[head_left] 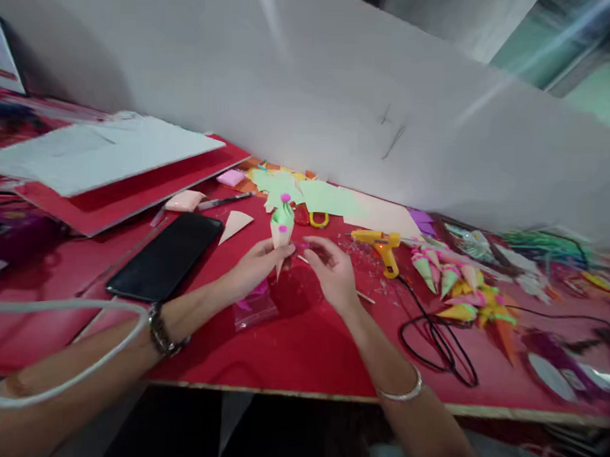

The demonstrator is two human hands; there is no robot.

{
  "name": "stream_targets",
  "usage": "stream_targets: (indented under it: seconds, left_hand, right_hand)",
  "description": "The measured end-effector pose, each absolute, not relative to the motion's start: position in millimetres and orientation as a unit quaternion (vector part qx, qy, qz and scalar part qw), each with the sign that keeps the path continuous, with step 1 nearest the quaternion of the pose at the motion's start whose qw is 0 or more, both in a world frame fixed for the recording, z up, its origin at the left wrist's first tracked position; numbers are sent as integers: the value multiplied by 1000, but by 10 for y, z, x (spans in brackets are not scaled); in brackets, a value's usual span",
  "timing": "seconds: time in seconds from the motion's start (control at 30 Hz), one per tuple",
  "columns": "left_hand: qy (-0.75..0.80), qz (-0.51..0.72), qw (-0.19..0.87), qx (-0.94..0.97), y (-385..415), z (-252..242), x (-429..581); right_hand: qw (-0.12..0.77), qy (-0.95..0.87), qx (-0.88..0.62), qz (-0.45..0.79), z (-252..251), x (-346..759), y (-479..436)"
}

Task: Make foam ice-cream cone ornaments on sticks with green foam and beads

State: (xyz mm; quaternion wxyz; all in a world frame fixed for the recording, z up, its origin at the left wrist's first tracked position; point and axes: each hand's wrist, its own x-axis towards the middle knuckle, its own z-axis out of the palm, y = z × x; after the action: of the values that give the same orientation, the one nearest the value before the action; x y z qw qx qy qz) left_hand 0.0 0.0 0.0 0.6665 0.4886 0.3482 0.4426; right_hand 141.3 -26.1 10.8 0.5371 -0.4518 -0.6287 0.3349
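My left hand (pixel 264 262) is closed around a small paper cone (pixel 281 237), its point downward. The cone is peach below with a mint-green paper swirl (pixel 284 215) at its mouth. One pink dot (pixel 285 198) tops the swirl, and another pink dot (pixel 283 229) sits on the front of the rim. Just to the right, my right hand (pixel 332 269) has thumb and fingertips pinched on a tiny pink piece (pixel 303 246), apart from the cone. A thin pale stick (pixel 366 297) lies under that hand. Below the cone is a clear bag (pixel 255 312) with pink bits.
A yellow glue gun (pixel 379 244) with looping black cord (pixel 438 346) lies right, near several finished paper cones (pixel 450 280). Left are a black phone (pixel 166 257) and stacked boards (pixel 112 152). Behind are mint paper sheets (pixel 321 197), yellow-handled scissors (pixel 319 220) and a peach paper wedge (pixel 236 225).
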Motion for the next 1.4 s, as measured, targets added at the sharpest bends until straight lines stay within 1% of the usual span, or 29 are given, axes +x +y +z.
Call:
stream_targets:
  seconds: [0.4,0.5,0.6,0.7,0.87,0.93,1.0,1.17,1.3,1.4]
  left_hand:
    - [333,395,630,579,-32,65,-56]
    - [333,395,641,567,-37,67,-51]
    - [323,406,668,534,-38,65,-45]
    - [306,416,693,502,-34,67,-38]
    - [280,434,721,462,-19,69,-24]
    - [284,433,727,451,-17,70,-25]
    - [287,433,730,444,-19,72,-31]
    - [279,426,735,448,-24,80,-53]
    - [278,424,734,452,-24,91,-63]
    - [273,426,734,453,-28,99,-64]
  right_hand:
    - [531,-667,-470,228,152,1388,-328]
    - [529,-674,-473,206,157,1374,-336]
    - [530,-671,-468,224,171,1363,-350]
    - [555,-648,-465,235,202,1377,-357]
    - [645,-555,-481,210,232,1462,-318]
    - [661,-529,-484,222,222,1482,-295]
    - [661,-517,-477,261,205,1480,-277]
    - [623,-517,-450,377,177,1429,-271]
    - [610,-505,-451,411,168,1421,-283]
    - [603,-511,-451,414,158,1436,-283]
